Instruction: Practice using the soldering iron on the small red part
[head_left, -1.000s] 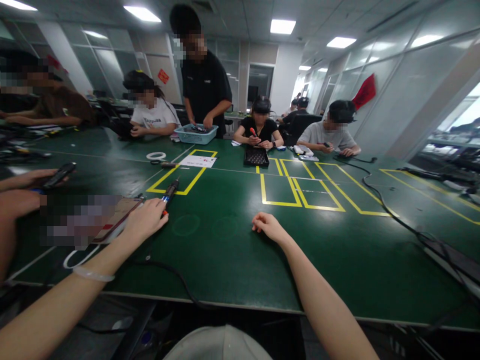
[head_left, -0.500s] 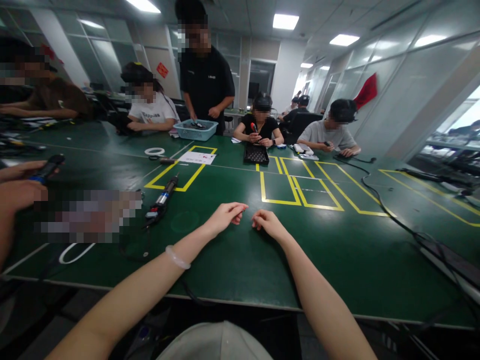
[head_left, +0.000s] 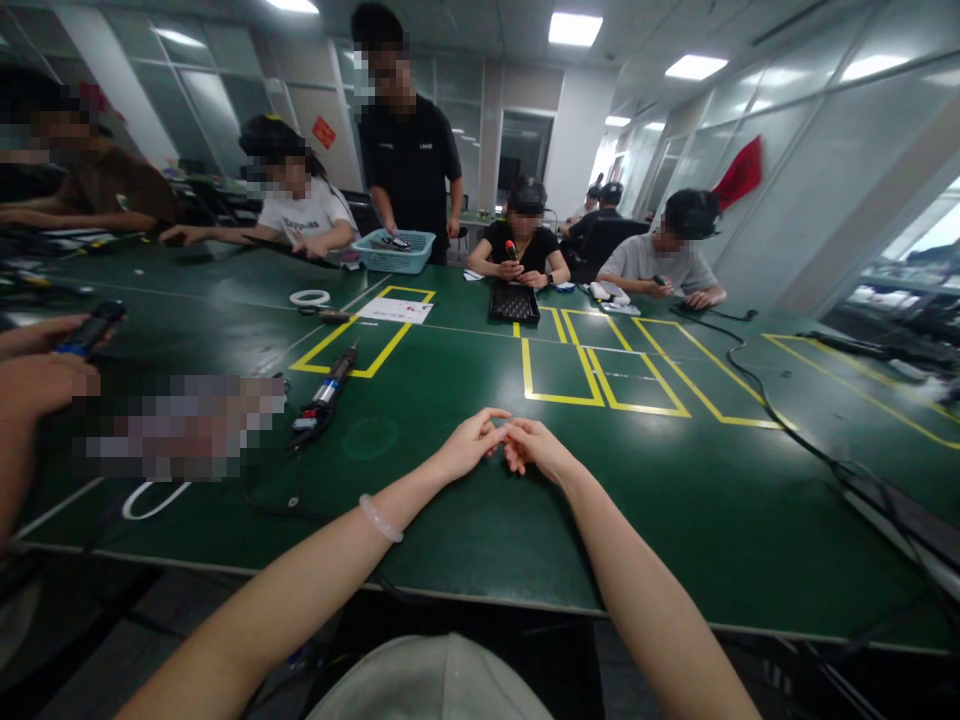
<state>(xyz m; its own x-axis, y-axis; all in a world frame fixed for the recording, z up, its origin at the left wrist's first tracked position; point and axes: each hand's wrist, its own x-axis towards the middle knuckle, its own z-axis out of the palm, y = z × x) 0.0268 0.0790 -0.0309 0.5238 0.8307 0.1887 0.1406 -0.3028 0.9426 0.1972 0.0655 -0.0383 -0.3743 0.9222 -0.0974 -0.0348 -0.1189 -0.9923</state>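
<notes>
My left hand (head_left: 474,446), with a pale bracelet (head_left: 380,519) on its wrist, is over the middle of the green table (head_left: 465,540). Its fingers are loosely extended and meet the fingers of my right hand (head_left: 537,448). The right hand's fingers bend downward, slightly apart. A small orange-red spot shows where the fingertips touch; whether it is a nail or a tiny object cannot be made out. No held thing is visible in either hand. Left of my hands lies an electric screwdriver (head_left: 328,392) with a dark body and a blue band.
Yellow tape outlines (head_left: 562,402) mark the table. Further back are a blue basket (head_left: 394,252), a black tray (head_left: 514,303), a paper sheet (head_left: 395,311) and a white tape roll (head_left: 309,299). A black cable (head_left: 780,410) runs along the right. Co-workers sit around; one person's hands (head_left: 45,370) hold a tool at left.
My hands have come together, so their fingers now touch. The standing person's hand has moved into the basket's side, and the co-worker in white has stretched an arm out to the left.
</notes>
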